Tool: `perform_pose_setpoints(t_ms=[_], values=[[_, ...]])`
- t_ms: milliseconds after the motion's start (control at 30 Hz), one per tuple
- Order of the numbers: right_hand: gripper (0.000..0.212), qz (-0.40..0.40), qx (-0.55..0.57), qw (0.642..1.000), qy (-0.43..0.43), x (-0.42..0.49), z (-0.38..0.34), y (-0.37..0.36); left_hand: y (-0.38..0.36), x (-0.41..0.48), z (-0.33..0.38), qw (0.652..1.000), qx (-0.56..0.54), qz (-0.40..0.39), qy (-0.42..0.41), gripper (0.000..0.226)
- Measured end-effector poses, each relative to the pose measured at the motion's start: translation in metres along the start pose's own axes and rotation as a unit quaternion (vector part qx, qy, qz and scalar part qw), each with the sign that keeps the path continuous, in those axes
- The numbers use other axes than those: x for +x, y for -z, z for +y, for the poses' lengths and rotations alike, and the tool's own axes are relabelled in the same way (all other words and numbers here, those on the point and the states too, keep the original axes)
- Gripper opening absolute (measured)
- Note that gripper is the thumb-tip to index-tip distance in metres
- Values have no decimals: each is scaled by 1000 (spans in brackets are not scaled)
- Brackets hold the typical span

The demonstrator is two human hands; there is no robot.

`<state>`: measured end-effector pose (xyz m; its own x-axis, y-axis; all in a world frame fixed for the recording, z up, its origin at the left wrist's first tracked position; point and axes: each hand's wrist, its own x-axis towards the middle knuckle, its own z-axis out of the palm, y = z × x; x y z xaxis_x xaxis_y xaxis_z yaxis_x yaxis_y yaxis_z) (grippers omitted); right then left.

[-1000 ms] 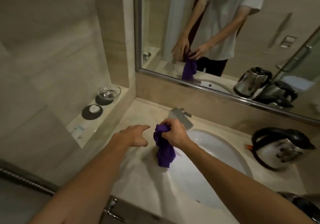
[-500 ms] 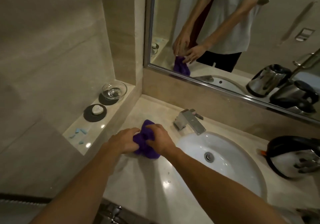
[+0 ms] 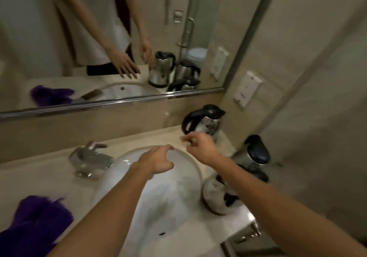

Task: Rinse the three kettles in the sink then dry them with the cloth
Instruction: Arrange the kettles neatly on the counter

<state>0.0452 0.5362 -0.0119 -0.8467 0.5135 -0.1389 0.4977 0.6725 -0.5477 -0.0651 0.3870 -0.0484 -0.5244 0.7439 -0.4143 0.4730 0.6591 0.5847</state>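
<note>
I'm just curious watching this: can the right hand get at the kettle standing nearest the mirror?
Probably yes. The right hand hovers empty just in front of that kettle, fingers loosely curled, and nothing stands between them.

I find clear passage above the sink basin point(image 3: 174, 203), bounded on the left by the faucet point(image 3: 90, 160) and on the right by the rear kettle point(image 3: 206, 122), middle kettle point(image 3: 253, 154) and near kettle point(image 3: 216, 195) standing close together.
</note>
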Motion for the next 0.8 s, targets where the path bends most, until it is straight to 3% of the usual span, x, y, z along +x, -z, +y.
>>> perform_pose_setpoints(t_ms=[200, 433, 567, 733, 800], values=[[26, 126, 77, 984, -99, -31, 116, 91, -55, 51, 91, 998, 0, -37, -44, 71], [28, 162, 112, 973, -120, -12, 223, 121, -70, 85, 124, 999, -10, 11, 36, 71], [36, 92, 68, 990, -87, 5, 271, 132, -78, 99, 135, 994, -59, 36, 80, 68], [81, -77, 15, 997, -10, 15, 311, 141, -89, 99, 139, 994, -70, 9, 80, 57], [96, -110, -14, 994, 5, 18, 317, 143, -89, 98, 141, 994, -72, 5, 81, 54]])
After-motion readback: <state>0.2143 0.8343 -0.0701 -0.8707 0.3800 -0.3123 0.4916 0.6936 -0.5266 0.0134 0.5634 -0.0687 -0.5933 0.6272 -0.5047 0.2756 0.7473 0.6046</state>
